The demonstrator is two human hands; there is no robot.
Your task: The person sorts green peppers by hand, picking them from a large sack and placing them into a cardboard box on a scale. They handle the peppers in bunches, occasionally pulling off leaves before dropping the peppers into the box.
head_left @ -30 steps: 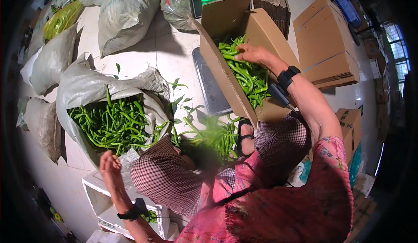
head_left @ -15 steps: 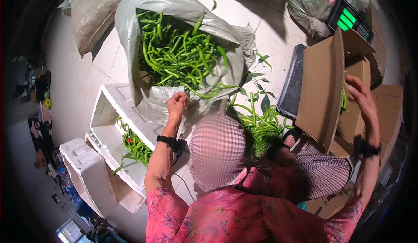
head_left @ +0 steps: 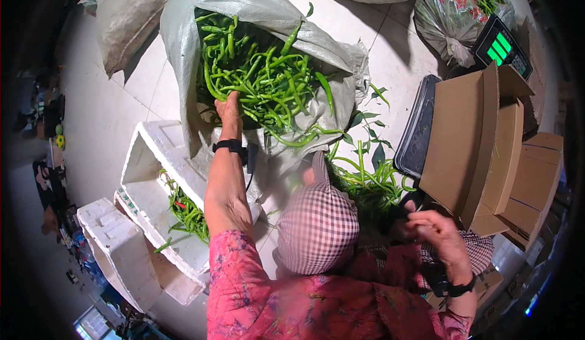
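Two hands: left grasping sack's green peppers; right loosely curled, empty, near brown carton.

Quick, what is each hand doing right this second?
Left hand: reaching into the sack of green peppers, touching them; grip cannot be told.
Right hand: loosely curled near the cardboard box, holding nothing visible.

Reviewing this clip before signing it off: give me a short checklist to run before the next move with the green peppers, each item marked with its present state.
1. Left hand reaches the green peppers in the sack: ok.
2. Left hand closed on peppers: cannot tell.
3. Right hand empty: cannot tell, fingers curled.
4. Cardboard box open: ok.
5. Sack mouth open: ok.
6. Loose peppers on the floor beside the box: not ok.
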